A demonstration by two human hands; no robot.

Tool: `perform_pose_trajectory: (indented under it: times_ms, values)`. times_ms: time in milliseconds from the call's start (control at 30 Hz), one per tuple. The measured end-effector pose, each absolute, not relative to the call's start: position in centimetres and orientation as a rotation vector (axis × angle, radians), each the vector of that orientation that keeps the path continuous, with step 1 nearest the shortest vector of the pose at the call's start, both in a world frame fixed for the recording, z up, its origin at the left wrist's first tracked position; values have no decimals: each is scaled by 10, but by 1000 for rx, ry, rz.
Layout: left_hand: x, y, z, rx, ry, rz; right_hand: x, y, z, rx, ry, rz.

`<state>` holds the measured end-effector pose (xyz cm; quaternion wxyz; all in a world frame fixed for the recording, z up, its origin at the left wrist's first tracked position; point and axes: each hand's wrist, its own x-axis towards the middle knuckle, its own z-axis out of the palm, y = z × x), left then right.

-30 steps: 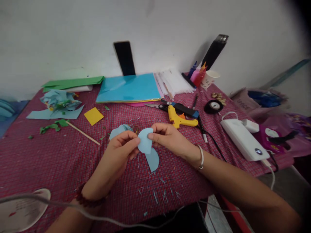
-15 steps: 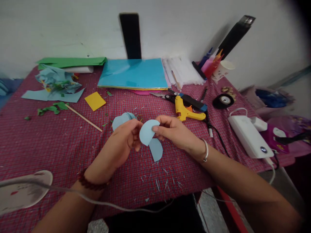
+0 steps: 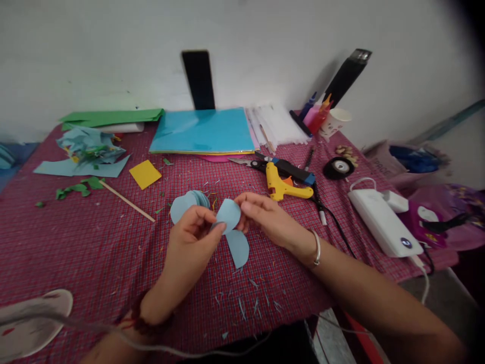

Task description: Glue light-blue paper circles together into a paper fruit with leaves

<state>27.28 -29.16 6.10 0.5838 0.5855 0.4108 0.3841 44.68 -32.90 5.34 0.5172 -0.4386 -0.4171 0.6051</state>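
Note:
A light blue paper piece with a rounded edge (image 3: 229,215) is held up between my two hands above the table. My left hand (image 3: 195,235) pinches its lower left part, thumb in front, where a sliver of the paper looks curled or folded. At its right edge are the closed fingers of my right hand (image 3: 261,215), the fingertips partly behind the paper. Just below lies a second light blue paper piece (image 3: 239,248) with a rounded side. A stack of light blue rounded papers (image 3: 184,206) sits behind my left hand.
A yellow glue gun (image 3: 284,186) lies beyond my right hand, near scissors (image 3: 248,163) and a cutter. Left of centre are a yellow paper square (image 3: 145,174) and a wooden stick (image 3: 129,201). A white power bank (image 3: 386,222) stands right. A cable (image 3: 151,346) crosses the front.
My left hand has closed its thumb and fingers on the paper piece. The piece has turned, and my right hand has shifted to its right edge. The view has tilted up slightly.

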Motion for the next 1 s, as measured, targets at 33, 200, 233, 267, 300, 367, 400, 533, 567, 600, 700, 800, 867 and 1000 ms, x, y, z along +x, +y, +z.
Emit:
perform_pose_trajectory:
  times_ms: [33,200,233,267,300,367,400,533,567,600,700,800,867,1000]
  values:
    - [273,-293,61,1387,962,882,446,-330,54,-1089,-1023,1450]
    - [270,-292,57,1381,927,848,444,-331,56,-1174,-991,1420]
    - [269,-289,56,1356,916,845,444,-331,56,-1178,-984,1412]
    - [267,-287,55,1335,912,841,446,-330,55,-1186,-987,1405]
    - [266,-284,55,1328,917,837,447,-329,55,-1200,-999,1401]
    - [264,-278,56,1356,951,818,452,-327,55,-1238,-1038,1382]
    - [263,-275,57,1386,971,804,454,-326,56,-1257,-1057,1366]
    - [259,-269,62,1587,991,711,465,-324,61,-1310,-1092,1305]
    - [257,-269,63,1662,989,687,467,-325,62,-1325,-1111,1299]
    - [255,-269,63,1749,981,654,469,-326,64,-1343,-1137,1295]
    - [248,-273,60,2043,901,528,470,-333,64,-1416,-1242,1271]
    - [243,-278,53,2310,786,510,469,-341,59,-1464,-1300,1286]
    - [240,-280,48,2455,745,599,469,-344,54,-1471,-1300,1294]
    - [234,-279,41,2702,758,765,472,-347,50,-1487,-1342,1283]
